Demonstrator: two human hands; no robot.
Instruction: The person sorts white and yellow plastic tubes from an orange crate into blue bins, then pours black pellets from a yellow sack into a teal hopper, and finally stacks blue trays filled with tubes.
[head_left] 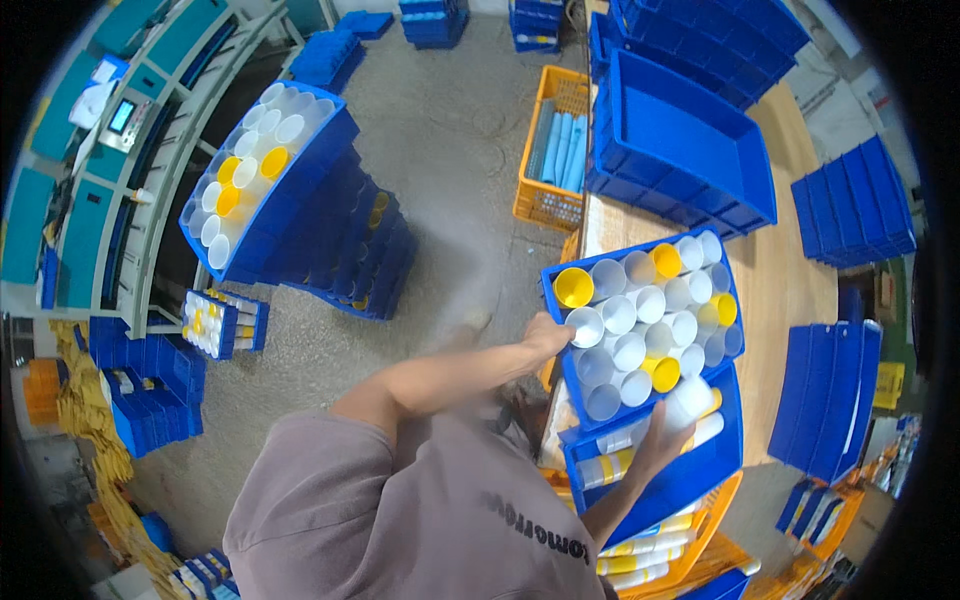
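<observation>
At centre right of the frame I see a blue bin (557, 283) packed with upright white and yellow tubes, resting on the wooden desk (800, 280). My left hand (549, 333) curls over the bin's near edge, its grip pinching a white tube (585, 327). Just below, my right hand (660, 440) closes its grip around white tubes (692, 400) lying in a lower blue bin (700, 470).

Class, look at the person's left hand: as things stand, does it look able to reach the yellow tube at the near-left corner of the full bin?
Probably yes. The left hand already rests on the bin's left edge, just below the yellow tube, whose open top is uncovered. The right hand is busy lower down, out of the way.
</observation>
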